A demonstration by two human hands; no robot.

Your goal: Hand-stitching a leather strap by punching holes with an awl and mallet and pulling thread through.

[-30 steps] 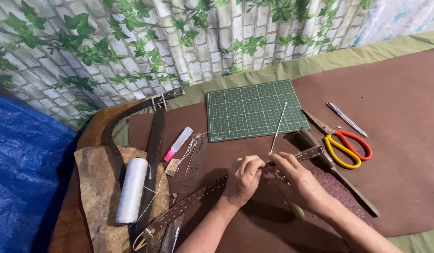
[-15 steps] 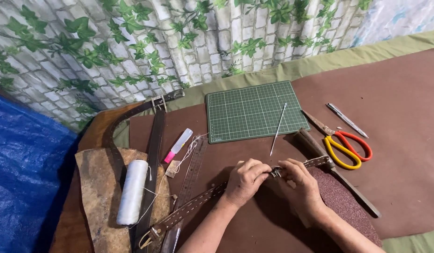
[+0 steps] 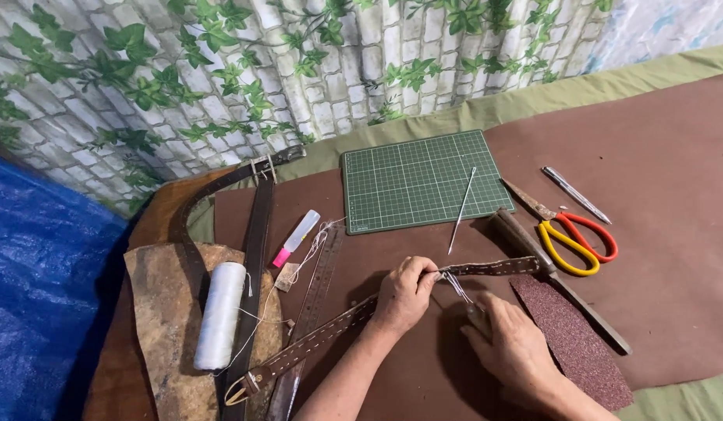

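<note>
- The desk (image 3: 673, 179) is covered by a wide brown sheet, with an olive cloth showing at its far edge and a blue tarp (image 3: 42, 312) off to the left.
- A green mat (image 3: 412, 183) lies flat at the middle back, and a thin awl (image 3: 461, 210) rests half on its front right corner.
- A dark belt (image 3: 256, 234) runs front to back at the left, beside a rough hide (image 3: 163, 312) that carries a white spool (image 3: 219, 316).
- The strap (image 3: 498, 267) — narrow, brown, stitched along its edges — lies slantwise across the sheet, from a buckle end low on the left up to the right, near a patch of sandpaper (image 3: 568, 335).
- Scissors (image 3: 574, 238) with red and yellow handles lie right of the mat, a long wooden-handled tool (image 3: 556, 281) just beside them, and a pen (image 3: 576, 195) further back.
- The left hand (image 3: 404, 295) is clenched on the strap at mid-length, pinching it between thumb and fingertips.
- The right hand (image 3: 513, 347) has dropped back toward the person since half a second ago, when it sat close against the left; it now looks closed on a small tool, and fine thread (image 3: 455, 285) stretches from it up to the strap — a stitch appears to be drawn through.
- The strap itself has barely shifted.
</note>
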